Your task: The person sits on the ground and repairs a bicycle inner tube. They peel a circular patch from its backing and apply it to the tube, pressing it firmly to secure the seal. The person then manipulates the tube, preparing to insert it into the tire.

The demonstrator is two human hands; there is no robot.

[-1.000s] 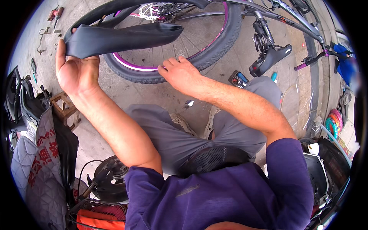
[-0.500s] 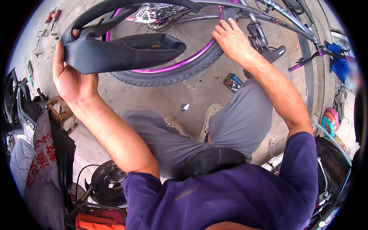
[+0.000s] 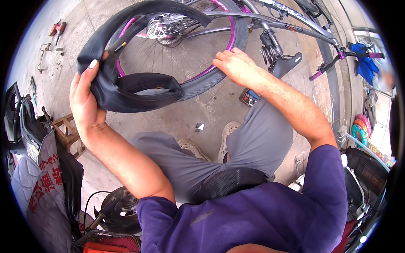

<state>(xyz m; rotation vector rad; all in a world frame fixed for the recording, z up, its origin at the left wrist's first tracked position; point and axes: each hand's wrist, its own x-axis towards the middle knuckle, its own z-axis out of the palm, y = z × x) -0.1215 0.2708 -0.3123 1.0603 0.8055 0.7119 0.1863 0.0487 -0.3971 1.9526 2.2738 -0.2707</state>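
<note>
A black inner tube (image 3: 126, 103) hangs in a loose, partly flat loop, with its metal-tipped valve (image 3: 122, 44) showing. My left hand (image 3: 87, 95) is closed round the tube's left side, the thumb lying over it. Behind and below the tube is a bicycle wheel with a purple rim (image 3: 233, 36) and a black knobbly tyre (image 3: 204, 87). My right hand (image 3: 237, 66) is closed over the right side of that tyre, fingertips at the rim. The tube covers the wheel's left part.
The bicycle frame (image 3: 295, 28) lies off to the upper right, its saddle (image 3: 287, 65) beside my right forearm. A small tool box (image 3: 249, 98) sits near my right knee. Hand tools (image 3: 59, 31) lie on the floor at far left, near a wooden stool (image 3: 65, 128).
My left hand has shifted right and down with the inner tube. My right hand has moved left and down in the picture, and its spread fingers have closed on the tyre.
</note>
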